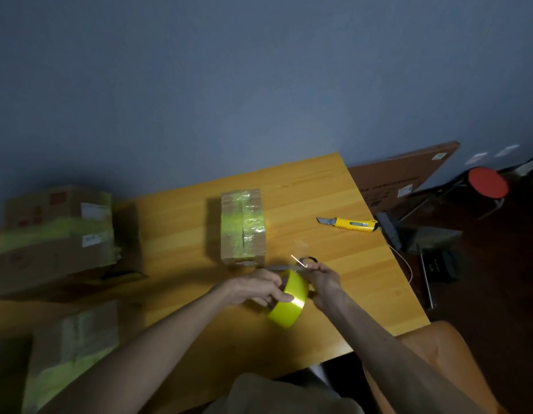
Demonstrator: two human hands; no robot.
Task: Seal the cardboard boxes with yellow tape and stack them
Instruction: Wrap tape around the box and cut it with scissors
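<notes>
Left grip (257, 289) is curled round the yellow tape roll (289, 301), with the thumb on the shiny side and the fingers over the top. It holds the roll on its edge, tipped a bit, low over the tabletop (319, 198). Right grip (323, 282) is just beside the roll at 3 o'clock. Its fingers are bent and pinch the black handle of the scissors (284, 267). The grey blades point to 9 o'clock, across the top of the roll. A thin pale strip sticks up by the handle, but it is too small to tell what it is.

At 11 o'clock from the roll, very near the blades, sits a small box (243, 228). It has yellow tape along its top and across its middle. This box is right in front of both hands.

At 9 o'clock, well apart, a big box (56, 234) sits at the tabletop's left end, with a yellow band round it and white labels. At 8 o'clock, close to the camera, another box (71, 351) shows yellow tape too. It is blurry.

At 2 o'clock a yellow knife (349, 224) lies flat near the tabletop's right edge, blade pointing to 9 o'clock.

Past that edge, a flat brown cardboard sheet (408, 174) leans on the blue wall (259, 85). A red stool (487, 182) stands on the dark floor (498, 294) near it. Some dark things lie by the edge, too dim to name.
</notes>
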